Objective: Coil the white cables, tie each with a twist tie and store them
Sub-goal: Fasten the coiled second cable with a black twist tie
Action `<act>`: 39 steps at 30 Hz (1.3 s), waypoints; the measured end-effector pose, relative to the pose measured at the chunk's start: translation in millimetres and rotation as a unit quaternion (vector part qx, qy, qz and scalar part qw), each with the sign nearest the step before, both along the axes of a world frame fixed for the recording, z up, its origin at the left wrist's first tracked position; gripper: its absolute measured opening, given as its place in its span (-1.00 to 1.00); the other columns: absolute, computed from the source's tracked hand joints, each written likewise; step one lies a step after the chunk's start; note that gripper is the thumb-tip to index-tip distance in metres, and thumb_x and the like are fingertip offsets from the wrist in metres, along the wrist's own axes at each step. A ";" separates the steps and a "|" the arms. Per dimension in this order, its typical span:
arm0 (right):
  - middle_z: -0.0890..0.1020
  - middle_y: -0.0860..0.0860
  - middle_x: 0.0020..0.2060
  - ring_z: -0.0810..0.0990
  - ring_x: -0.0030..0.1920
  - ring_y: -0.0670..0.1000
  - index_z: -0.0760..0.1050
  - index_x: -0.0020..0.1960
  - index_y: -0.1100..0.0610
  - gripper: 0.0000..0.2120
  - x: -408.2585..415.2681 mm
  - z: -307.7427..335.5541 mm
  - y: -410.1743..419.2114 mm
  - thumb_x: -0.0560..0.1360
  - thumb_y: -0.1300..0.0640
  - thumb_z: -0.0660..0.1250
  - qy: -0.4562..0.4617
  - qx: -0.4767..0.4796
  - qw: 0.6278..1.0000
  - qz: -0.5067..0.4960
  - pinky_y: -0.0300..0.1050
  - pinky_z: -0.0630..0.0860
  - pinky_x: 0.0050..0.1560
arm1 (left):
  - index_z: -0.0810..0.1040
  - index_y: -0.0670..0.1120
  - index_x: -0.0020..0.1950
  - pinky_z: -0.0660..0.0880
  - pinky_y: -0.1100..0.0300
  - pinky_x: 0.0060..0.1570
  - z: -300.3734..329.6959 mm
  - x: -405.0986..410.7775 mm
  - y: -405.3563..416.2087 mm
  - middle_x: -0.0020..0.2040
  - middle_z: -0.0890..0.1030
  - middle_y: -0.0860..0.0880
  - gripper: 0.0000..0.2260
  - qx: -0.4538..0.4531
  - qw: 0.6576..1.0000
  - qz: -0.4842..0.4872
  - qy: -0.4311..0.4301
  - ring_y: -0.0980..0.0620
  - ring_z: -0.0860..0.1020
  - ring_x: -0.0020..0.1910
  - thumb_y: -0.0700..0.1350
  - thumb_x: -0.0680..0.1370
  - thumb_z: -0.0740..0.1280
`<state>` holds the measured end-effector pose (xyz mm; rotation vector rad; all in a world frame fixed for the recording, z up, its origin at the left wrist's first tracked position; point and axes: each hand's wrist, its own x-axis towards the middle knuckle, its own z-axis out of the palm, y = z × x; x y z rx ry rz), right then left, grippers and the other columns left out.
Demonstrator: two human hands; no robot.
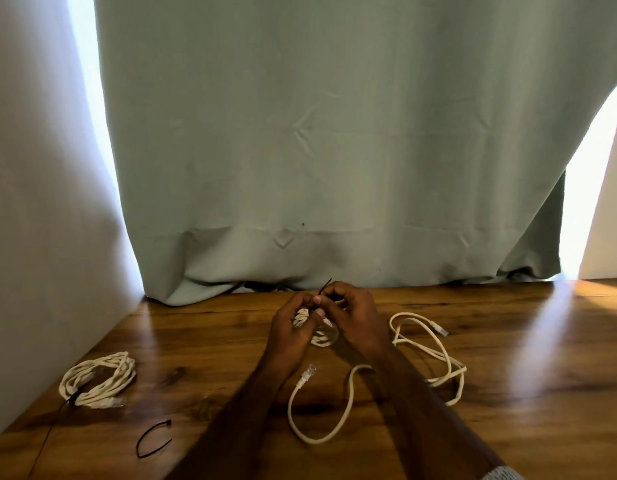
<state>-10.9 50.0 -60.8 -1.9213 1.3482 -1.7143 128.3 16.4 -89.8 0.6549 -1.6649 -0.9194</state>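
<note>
Coil in hand: I hold a small coiled white cable (319, 336) up off the wooden table (508, 341), near the curtain edge, so both hands can work the tie around the bundle without the loops springing apart.
Left hand: my left hand (293, 329) is curled round the bunched loops, thumb pressed across them to keep the turns together.
Right hand: my right hand (348, 315) is closed in a narrow pinch on the black tie (323, 288); its free tail sticks up past my fingers.
Step, as I judge it: closing the tie on this coil; whether it is fully cinched I cannot tell, my fingers hide it.
Finished coil: a tied bundle (97, 381) lies well to my left, its black tie at the near edge, set aside out of the working area.
Spare tie: another black tie (153, 438) lies looped on the table near my left forearm, within reach.
Loose cable: an uncoiled white cable (435, 355) sprawls beside and under my right forearm, plug (309, 374) pointing up between my arms.
</note>
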 end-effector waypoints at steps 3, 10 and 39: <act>0.66 -0.09 -0.26 0.63 -0.18 -0.14 0.61 -0.15 0.01 -0.82 4.4 -4.4 -0.6 0.60 0.19 0.36 -0.011 0.009 1.000 -0.011 -0.33 0.49 -0.17 | 0.62 0.00 0.09 0.60 0.04 0.03 -0.7 -0.2 -0.3 0.00 0.67 0.02 -0.87 0.009 1.000 -0.003 0.011 0.02 0.64 0.04 -0.17 0.59 0.33; 0.62 0.08 -0.27 0.57 -0.25 -0.08 0.55 -0.13 0.20 -0.80 15.6 -11.1 -9.5 0.64 0.16 0.29 -0.122 0.026 0.992 -0.015 -0.19 0.50 -0.20 | 0.68 -0.12 0.09 0.62 0.01 -0.01 1.0 -1.5 -0.4 -0.04 0.72 -0.08 -0.87 0.066 0.994 0.008 0.083 -0.06 0.68 -0.02 -0.20 0.57 0.38; 0.64 0.08 -0.22 0.62 -0.16 0.05 0.58 -0.18 0.13 -0.79 30.6 -11.1 2.6 0.62 0.16 0.30 -0.199 0.082 0.973 -0.083 -0.03 0.56 -0.11 | 0.60 0.17 -0.28 0.50 -0.11 0.17 -10.4 -9.3 -19.6 -0.15 0.62 0.19 -0.82 -0.002 0.976 0.201 -0.090 0.15 0.57 0.00 -0.10 0.38 0.51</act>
